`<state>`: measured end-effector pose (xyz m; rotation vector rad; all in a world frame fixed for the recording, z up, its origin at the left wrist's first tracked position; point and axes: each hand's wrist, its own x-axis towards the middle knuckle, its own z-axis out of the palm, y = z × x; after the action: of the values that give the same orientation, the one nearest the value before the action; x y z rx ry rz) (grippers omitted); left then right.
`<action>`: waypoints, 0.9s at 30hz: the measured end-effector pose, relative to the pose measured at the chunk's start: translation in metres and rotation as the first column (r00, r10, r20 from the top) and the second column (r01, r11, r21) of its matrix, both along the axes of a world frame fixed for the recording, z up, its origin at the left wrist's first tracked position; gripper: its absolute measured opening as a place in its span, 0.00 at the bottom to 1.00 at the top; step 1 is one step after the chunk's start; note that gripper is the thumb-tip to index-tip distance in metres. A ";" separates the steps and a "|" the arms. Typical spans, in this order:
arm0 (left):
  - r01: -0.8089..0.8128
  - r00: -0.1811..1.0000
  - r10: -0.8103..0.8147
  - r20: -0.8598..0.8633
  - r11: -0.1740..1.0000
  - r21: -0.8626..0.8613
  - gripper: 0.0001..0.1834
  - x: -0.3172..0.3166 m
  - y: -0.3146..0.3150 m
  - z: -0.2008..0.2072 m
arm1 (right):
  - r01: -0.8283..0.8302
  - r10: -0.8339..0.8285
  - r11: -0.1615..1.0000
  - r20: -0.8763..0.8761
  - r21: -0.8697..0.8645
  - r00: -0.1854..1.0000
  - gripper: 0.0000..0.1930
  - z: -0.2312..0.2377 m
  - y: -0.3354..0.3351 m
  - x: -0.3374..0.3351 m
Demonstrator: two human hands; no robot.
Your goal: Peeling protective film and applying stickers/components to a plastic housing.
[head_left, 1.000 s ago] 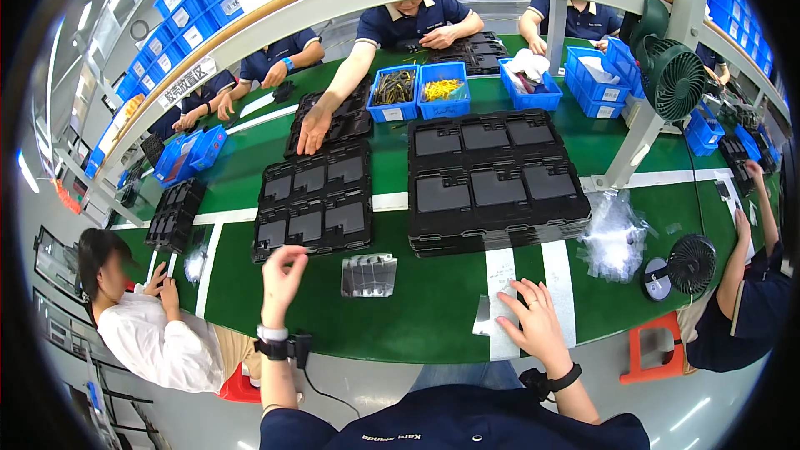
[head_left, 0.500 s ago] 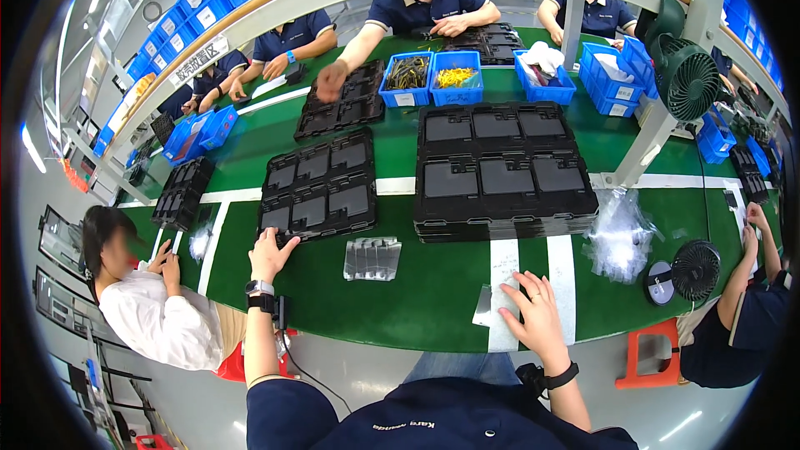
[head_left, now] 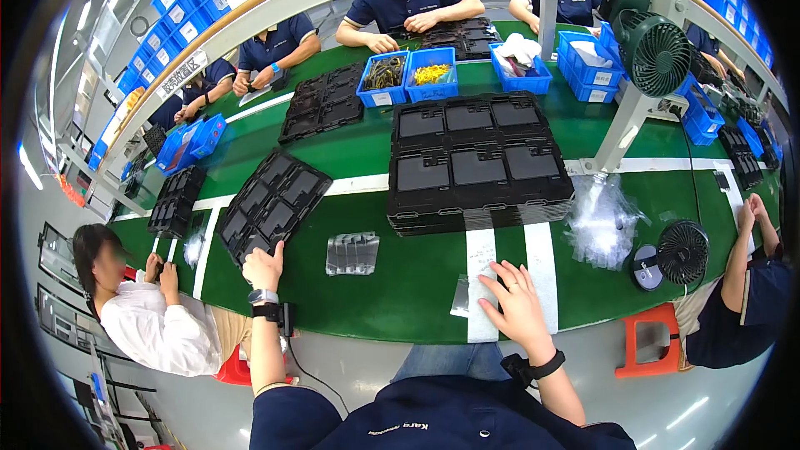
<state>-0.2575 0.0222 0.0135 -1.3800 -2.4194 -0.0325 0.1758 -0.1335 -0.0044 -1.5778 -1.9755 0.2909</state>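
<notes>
Green counter (head_left: 408, 308) stretching out in front of me, busy on every side, and the black tray (head_left: 273, 202) is sitting askew to my left, its near corner right at the fingers of my left hand (head_left: 263, 267). Those fingers are on that corner, thumb standing up beside the tray's near edge; how tightly they close on it I can't tell, since the fingertips are partly hidden. Over to my right hand (head_left: 518, 304): fingers spread wide, nothing in their grasp, poised palm-down over a pair of white strips (head_left: 481, 262) running toward me, and whether they touch I can't say. A small clear film (head_left: 460, 296) lies just left of that hand, and between my two hands, further in, there's a flat sheet of grey pieces (head_left: 352, 254). Straight ahead stands a tall stack of black trays (head_left: 479, 171), with crumpled clear plastic (head_left: 602, 229) at its right and a black fan (head_left: 683, 252) beyond. Behind the stack, two blue bins: one holding dark strips (head_left: 384, 73), one heaped with yellow pieces (head_left: 431, 75). Across from me a person in navy (head_left: 414, 7) works with both hands low; at far left sits a person in white (head_left: 162, 333); a green fan (head_left: 657, 52) hangs up on the right-hand post.
</notes>
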 end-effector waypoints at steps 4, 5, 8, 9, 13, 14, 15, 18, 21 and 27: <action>0.021 0.960 -0.039 0.276 0.998 0.066 0.27 -0.025 0.000 0.016 | 0.008 -0.008 1.000 -0.010 -0.013 1.000 0.17 -0.003 -0.002 0.005; 0.025 0.964 -0.064 0.258 0.988 0.153 0.31 -0.051 0.001 0.003 | 0.009 -0.009 1.000 -0.013 -0.009 1.000 0.17 -0.002 -0.002 0.004; -0.004 0.984 -0.010 0.180 0.997 0.079 0.31 -0.123 -0.004 -0.016 | -0.001 0.001 1.000 -0.020 -0.002 1.000 0.16 -0.001 -0.001 0.004; -0.022 0.979 0.016 0.202 0.999 0.030 0.32 -0.134 -0.004 -0.019 | -0.006 0.006 1.000 -0.020 -0.004 1.000 0.16 -0.001 -0.001 0.004; -0.072 0.783 -0.009 0.622 0.992 0.104 0.32 -0.149 -0.001 -0.039 | -0.002 0.002 1.000 -0.025 -0.001 1.000 0.17 -0.004 -0.003 0.005; -0.085 0.795 -0.015 0.606 0.987 0.135 0.31 -0.148 -0.002 -0.040 | -0.011 0.011 1.000 -0.034 0.003 0.999 0.17 -0.004 -0.003 0.005; -0.063 0.787 -0.043 0.615 0.987 0.149 0.29 -0.150 -0.003 -0.038 | -0.014 0.014 1.000 -0.040 0.001 0.999 0.17 -0.004 -0.003 0.005; -0.095 0.748 0.019 0.664 0.992 0.078 0.25 -0.152 0.003 -0.028 | 0.003 -0.003 1.000 -0.047 0.007 0.999 0.17 -0.008 -0.004 0.004; -0.240 0.500 0.073 0.863 0.969 0.057 0.15 -0.156 -0.002 -0.017 | 0.004 -0.004 1.000 -0.042 0.000 0.999 0.17 -0.005 -0.004 0.004; -0.293 -0.233 -0.316 0.920 0.924 0.244 0.17 -0.197 0.000 -0.031 | -0.016 0.017 1.000 -0.062 0.021 0.998 0.17 -0.005 -0.002 0.004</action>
<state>-0.4546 0.0220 -0.0172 -1.1791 -2.9713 -2.6078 0.1794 -0.1359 -0.0094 -1.5222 -1.9389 0.3219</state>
